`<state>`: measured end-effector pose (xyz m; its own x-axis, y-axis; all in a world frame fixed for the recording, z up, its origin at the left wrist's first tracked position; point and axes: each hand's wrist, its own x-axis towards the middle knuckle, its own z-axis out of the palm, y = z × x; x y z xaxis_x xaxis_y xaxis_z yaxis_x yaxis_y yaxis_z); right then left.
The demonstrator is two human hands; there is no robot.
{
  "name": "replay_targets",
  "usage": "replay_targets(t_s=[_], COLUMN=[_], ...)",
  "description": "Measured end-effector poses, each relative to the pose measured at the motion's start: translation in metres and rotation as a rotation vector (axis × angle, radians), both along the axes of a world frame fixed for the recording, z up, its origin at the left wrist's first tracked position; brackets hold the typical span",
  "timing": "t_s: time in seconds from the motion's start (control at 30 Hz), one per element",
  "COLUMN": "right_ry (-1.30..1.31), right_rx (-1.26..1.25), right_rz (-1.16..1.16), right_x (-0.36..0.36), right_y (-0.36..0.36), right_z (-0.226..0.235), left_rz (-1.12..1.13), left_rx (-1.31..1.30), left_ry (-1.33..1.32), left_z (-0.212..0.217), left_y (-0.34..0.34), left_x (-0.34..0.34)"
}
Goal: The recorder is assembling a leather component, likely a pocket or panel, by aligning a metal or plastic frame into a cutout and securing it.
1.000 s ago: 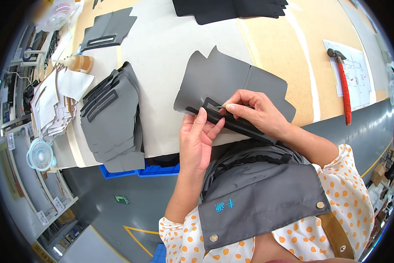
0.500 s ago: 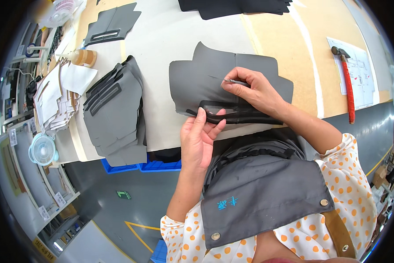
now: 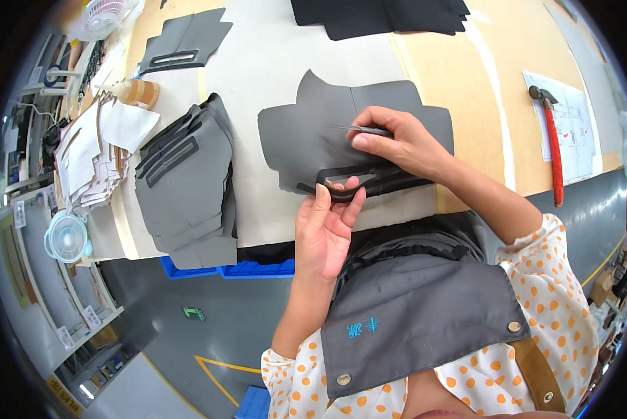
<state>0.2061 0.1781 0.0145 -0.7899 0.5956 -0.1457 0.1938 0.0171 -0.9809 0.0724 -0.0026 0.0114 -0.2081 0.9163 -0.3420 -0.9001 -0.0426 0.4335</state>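
A grey cut panel [image 3: 306,115], probably leather or a similar sheet, lies in front of me with its near edge raised. Along that edge runs a black-bordered slot. My left hand [image 3: 325,227] pinches the black border at the slot's left end, thumb on top and fingertips partly showing through the opening. Above the panel, my right hand [image 3: 401,143] holds a thin pointed metal tool [image 3: 369,130] between thumb and fingers. Its fine tip points left and is blurred, so its exact kind is unclear. The tip appears apart from the slot.
Left of the panel lies a stack of similar grey pieces [image 3: 188,188], beside white paper-like pieces [image 3: 86,164] and an amber bottle [image 3: 140,93]. A red-handled hammer [image 3: 554,150] rests on a printed sheet at right. Another grey panel [image 3: 205,35] and black pieces [image 3: 369,15] lie farther back.
The panel's near edge has been lifted and bent at the left, and the panel has shifted slightly left. My left fingers now reach through the slot. The right hand stays nearly in place.
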Motion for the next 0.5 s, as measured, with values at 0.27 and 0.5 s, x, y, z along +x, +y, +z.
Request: replay_targets(t_s=[0.27,0.5], right_ry=[0.063,-0.051], right_rx=[-0.37,-0.541], right_rz=[-0.112,-0.133], right_x=[0.034,0.041], right_y=[-0.054,-0.071], right_z=[0.045,0.039], left_rz=[0.061,0.072], left_rx=[-0.037,-0.017], left_ry=[0.056,0.057], left_z=[0.003,0.001], left_y=[0.004,0.003], left_x=[0.007,0.012])
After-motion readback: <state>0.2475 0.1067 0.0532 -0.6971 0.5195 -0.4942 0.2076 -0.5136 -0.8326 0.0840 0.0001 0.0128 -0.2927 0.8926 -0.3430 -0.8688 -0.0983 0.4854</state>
